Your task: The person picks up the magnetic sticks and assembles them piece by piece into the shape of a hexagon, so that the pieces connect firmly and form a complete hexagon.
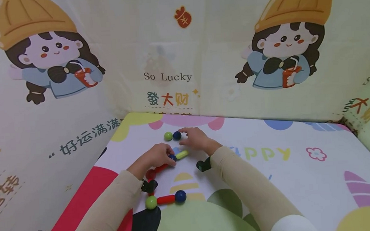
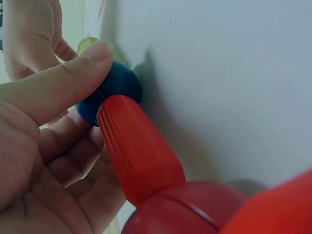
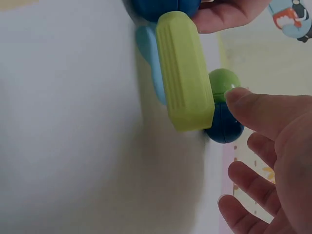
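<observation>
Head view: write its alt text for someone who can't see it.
A person's left-hand grip holds a blue ball in a chain of balls and rods that ends in a yellow-green rod. The right-hand grip is close to another blue ball beside a green ball, on a printed surface.

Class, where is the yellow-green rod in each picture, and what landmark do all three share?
Head: yellow-green rod just below centre, right of the left hand.
Left wrist: upper left, only a small piece showing beyond the left thumb.
Right wrist: upper middle, large.
Shared landmark: the dark blue ball held in the left hand, at the rod's end.
</observation>
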Motion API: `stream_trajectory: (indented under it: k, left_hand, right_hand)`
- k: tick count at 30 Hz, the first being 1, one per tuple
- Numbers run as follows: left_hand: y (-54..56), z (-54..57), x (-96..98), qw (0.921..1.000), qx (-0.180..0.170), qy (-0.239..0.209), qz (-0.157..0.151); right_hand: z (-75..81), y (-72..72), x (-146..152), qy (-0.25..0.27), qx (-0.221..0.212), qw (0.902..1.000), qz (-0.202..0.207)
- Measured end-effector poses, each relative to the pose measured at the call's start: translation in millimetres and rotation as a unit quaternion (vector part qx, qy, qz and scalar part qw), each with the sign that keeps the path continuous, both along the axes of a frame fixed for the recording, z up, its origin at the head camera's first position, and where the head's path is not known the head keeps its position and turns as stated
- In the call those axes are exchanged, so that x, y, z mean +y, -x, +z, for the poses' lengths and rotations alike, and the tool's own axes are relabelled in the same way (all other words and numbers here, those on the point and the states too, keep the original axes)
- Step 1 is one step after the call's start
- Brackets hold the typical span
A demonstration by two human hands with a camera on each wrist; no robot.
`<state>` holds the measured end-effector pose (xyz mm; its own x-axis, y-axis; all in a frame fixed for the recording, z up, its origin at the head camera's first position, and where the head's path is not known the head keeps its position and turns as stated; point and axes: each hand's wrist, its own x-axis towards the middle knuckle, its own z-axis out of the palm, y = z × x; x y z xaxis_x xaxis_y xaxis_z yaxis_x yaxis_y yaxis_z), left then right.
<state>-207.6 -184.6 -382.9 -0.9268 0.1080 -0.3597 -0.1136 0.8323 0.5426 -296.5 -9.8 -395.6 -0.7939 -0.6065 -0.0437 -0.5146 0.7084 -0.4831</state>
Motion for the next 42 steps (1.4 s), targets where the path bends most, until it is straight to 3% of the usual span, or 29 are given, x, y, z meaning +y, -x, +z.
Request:
stream_trajectory:
  k: [7, 11, 16, 23, 34, 42]
  left_hand:
    - [0.2, 0.5, 8.8, 1.0000, 0.001, -0.002, 0.000]
    - [0.2, 0.9, 9.7, 1.0000, 0.001, 0.003, 0.001]
    - [0.7, 3.0, 8.4, 1.0000, 0.005, 0.008, -0.002]
    - [1.7, 0.9, 7.5, 1.0000, 0.005, 0.002, 0.003]
    - [-2.0, -1.1, 5.1, 0.9999, 0.001, 0.001, 0.013]
    - [0.3, -4.3, 0.8, 0.9999, 0.011, 0.005, -0.003]
  right_hand:
    - [3.7, 6.0, 4, -0.039, -0.012, 0.9991, -0.015]
    - [6.5, 6.4, 10, -0.034, -0.010, 0.9988, -0.034]
    - [8.2, 6.1, 15, -0.019, -0.017, 0.9997, -0.005]
    - [5.1, 0.8, 23, -0.038, -0.072, 0.9964, 0.023]
    - [-1.3, -11.9, 44, -0.040, -0.048, 0.9970, 0.046]
    - [-0.9, -22.6, 52, -0.029, -0.038, 0.9971, 0.060]
